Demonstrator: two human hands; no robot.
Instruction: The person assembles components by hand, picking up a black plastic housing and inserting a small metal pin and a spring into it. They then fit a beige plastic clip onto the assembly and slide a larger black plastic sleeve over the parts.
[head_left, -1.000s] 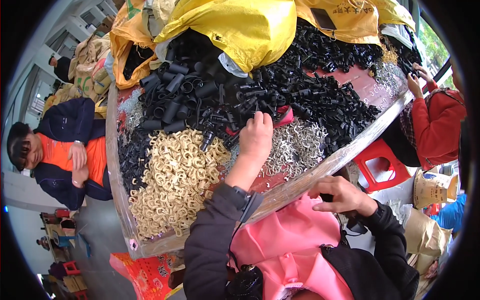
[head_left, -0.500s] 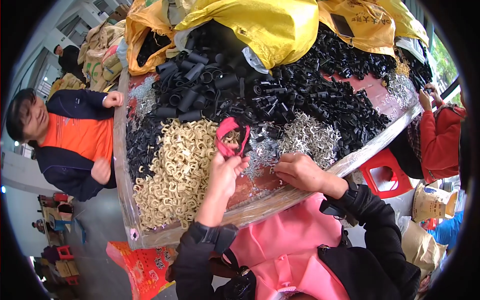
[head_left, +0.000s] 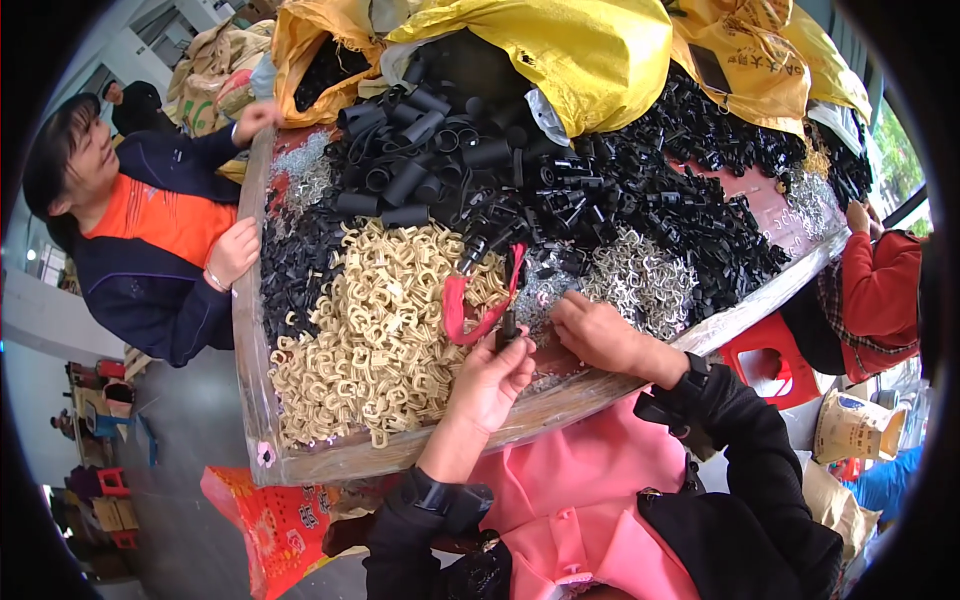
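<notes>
My left hand (head_left: 488, 378) is closed, pinching a small dark part (head_left: 508, 328) between thumb and fingers over the near side of the table. A red-pink band (head_left: 456, 310) loops out just beyond those fingertips and seems joined to the part. To its right, my right hand (head_left: 602, 335) has its fingertips pressed together above scattered little metal bits; whatever they may hold is too small to make out. Beside my left hand lies a heap of cream U-shaped pieces (head_left: 370, 330). Silvery metal clips (head_left: 640, 280) are piled just past my right hand.
Black plastic parts (head_left: 610, 200) and black tubes (head_left: 405, 185) cover the far table, below a yellow sack (head_left: 590, 60). A wooden rim (head_left: 380, 462) edges the table. A co-worker (head_left: 150, 240) stands at the left; another person's red sleeve (head_left: 880, 290) shows at the right, near a red stool (head_left: 765, 350).
My left hand has moved right, nearer my right hand, and the red-pink band has turned. The dark part now shows in the fingers. The left co-worker has turned their head and rests a hand on the rim.
</notes>
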